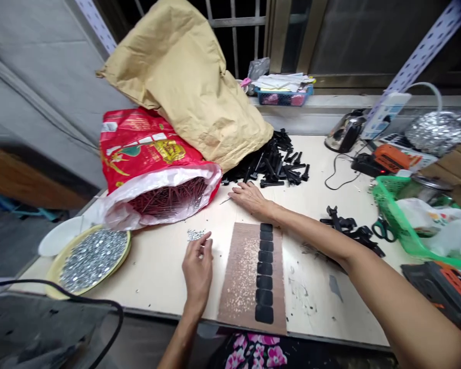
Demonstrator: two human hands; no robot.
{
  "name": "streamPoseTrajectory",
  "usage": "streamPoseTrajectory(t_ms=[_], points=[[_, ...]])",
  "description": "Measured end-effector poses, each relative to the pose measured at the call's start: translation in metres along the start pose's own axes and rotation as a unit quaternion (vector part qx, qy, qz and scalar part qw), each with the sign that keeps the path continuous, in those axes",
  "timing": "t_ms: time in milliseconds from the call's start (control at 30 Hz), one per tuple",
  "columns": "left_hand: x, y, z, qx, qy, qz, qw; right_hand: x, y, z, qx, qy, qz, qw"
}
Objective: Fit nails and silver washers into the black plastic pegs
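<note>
My right hand [250,199] reaches across to the near edge of a heap of black plastic parts [274,163]. Its fingers are curled, and a thin metal rod [225,200] sticks out from under them to the left. My left hand [198,264] is beside a small scatter of silver metal pieces [195,234], thumb and fingers drawn together; whatever is between the fingertips is too small to make out. Between my arms lies a brown board [238,277] with a column of black rounded squares [264,282] and pale specks.
A red bag [149,136] of thin dark-red rods and a large brown paper sack [192,77] stand at the back left. A yellow dish [126,251] holds small silver pieces. Scissors [384,229], a green basket [392,220] and an orange-black tool [445,292] are at right.
</note>
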State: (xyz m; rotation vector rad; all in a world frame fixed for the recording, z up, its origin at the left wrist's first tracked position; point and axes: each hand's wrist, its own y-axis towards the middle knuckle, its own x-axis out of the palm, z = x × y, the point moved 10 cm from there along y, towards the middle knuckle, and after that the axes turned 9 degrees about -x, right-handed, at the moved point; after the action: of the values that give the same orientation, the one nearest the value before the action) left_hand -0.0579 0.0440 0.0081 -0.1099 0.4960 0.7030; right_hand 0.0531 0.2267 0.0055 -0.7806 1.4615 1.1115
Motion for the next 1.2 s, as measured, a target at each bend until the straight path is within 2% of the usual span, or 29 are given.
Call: streamPoseTrajectory(t_ms=[100,167,267,467,600,667,767,867,967,1100,1200], points=[[-0.043,0.025,-0.019,0.048,0.108,0.054,0.992,0.03,0.019,0.003,-0.027,-0.016,-0.016,0.999],[-0.056,0.039,-0.03,0.073,0.149,0.058,0.984,0.035,0.021,0.006,-0.03,-0.015,-0.013,0.999],[-0.048,0.058,-0.04,0.099,0.182,0.019,0.978,0.026,0.015,0.005,-0.028,-0.015,-0.002,0.999],[-0.016,0.081,-0.049,0.126,0.214,-0.08,0.965,-0.021,-0.02,-0.011,0.01,0.035,0.094,0.995],[-0.012,0.089,-0.053,0.137,0.196,-0.123,0.963,-0.034,-0.045,-0.026,0.047,0.08,0.106,0.99],[-0.015,0.094,-0.055,0.125,0.179,-0.127,0.968,-0.039,-0.052,-0.033,0.068,0.114,0.115,0.984],[-0.025,0.098,-0.06,0.053,0.104,-0.105,0.988,-0.048,-0.055,-0.047,0.089,0.169,0.134,0.972],[-0.03,0.091,-0.067,-0.027,0.04,-0.078,0.996,-0.056,-0.05,-0.068,0.083,0.216,0.143,0.962],[-0.027,0.08,-0.072,-0.076,0.017,-0.065,0.995,-0.059,-0.041,-0.086,0.074,0.235,0.139,0.959],[-0.029,0.074,-0.074,-0.101,-0.004,-0.039,0.994,-0.053,-0.036,-0.094,0.089,0.238,0.121,0.96],[-0.029,0.072,-0.075,-0.119,-0.042,-0.044,0.991,-0.051,-0.037,-0.097,0.094,0.249,0.119,0.956]])
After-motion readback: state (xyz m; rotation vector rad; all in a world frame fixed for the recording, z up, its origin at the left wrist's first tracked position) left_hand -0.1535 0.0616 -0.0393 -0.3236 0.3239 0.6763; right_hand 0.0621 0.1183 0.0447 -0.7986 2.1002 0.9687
